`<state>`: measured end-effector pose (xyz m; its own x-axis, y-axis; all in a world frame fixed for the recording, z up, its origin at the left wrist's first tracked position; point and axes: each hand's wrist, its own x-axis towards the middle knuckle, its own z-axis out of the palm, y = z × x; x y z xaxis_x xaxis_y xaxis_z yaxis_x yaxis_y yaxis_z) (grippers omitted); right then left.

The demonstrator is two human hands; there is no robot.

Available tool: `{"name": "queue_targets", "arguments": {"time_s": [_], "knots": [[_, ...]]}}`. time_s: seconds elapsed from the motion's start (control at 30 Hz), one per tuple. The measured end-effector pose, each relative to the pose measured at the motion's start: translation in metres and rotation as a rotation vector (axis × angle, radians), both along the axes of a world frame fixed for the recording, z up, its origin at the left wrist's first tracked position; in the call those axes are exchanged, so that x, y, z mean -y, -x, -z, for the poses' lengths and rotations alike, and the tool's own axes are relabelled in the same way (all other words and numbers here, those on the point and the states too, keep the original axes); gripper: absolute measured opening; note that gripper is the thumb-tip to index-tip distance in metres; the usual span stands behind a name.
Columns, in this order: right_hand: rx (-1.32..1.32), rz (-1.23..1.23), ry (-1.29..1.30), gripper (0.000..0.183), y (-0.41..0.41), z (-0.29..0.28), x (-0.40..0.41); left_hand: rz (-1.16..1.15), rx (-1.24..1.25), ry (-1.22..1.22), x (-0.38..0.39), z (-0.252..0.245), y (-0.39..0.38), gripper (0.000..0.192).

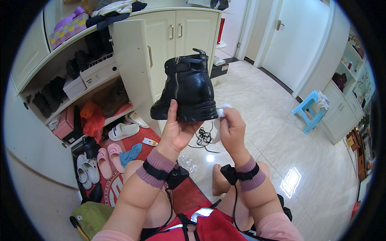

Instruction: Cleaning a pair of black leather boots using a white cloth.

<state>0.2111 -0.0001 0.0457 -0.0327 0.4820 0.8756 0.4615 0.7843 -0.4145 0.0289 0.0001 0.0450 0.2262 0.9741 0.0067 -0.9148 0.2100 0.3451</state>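
Observation:
A black leather ankle boot (pixel 193 84) with a side zipper and a buckled strap is held up before me, upright, its toe pointing left. My left hand (pixel 179 129) grips it from below, the thumb against its side near the sole. At the heel end, my right hand (pixel 231 128) pinches a white cloth or tissue (pixel 221 112) close to the boot's sole. Whether the cloth touches the heel, I cannot tell. Beneath the hands, a tangle of black cord (pixel 205 137) lies on the tiled floor.
An open shoe cabinet (pixel 75 99) with shoes and boxes stands at left, its door (pixel 131 69) swung out. On the red mat (pixel 187 192) are pink slippers (pixel 104 162), white clogs (pixel 90 170), a blue cloth (pixel 131 155) and a small tube (pixel 150 142). A blue stool (pixel 310 110) stands at right.

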Motion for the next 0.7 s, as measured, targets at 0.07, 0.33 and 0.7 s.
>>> {"name": "queue_targets", "arguments": {"time_s": [0.07, 0.33, 0.7], "knots": [[-0.110, 0.025, -0.011, 0.024, 0.002, -0.007, 0.006, -0.025, -0.021, -0.005, 0.002, -0.002, -0.002, 0.071], [0.212, -0.022, -0.256, 0.028, 0.024, -0.018, 0.031, -0.010, -0.111, -0.137, -0.002, 0.008, 0.004, 0.074], [0.047, -0.130, -0.275, 0.030, 0.028, -0.010, 0.030, 0.199, 0.004, -0.067, 0.006, 0.007, 0.007, 0.085]]}}
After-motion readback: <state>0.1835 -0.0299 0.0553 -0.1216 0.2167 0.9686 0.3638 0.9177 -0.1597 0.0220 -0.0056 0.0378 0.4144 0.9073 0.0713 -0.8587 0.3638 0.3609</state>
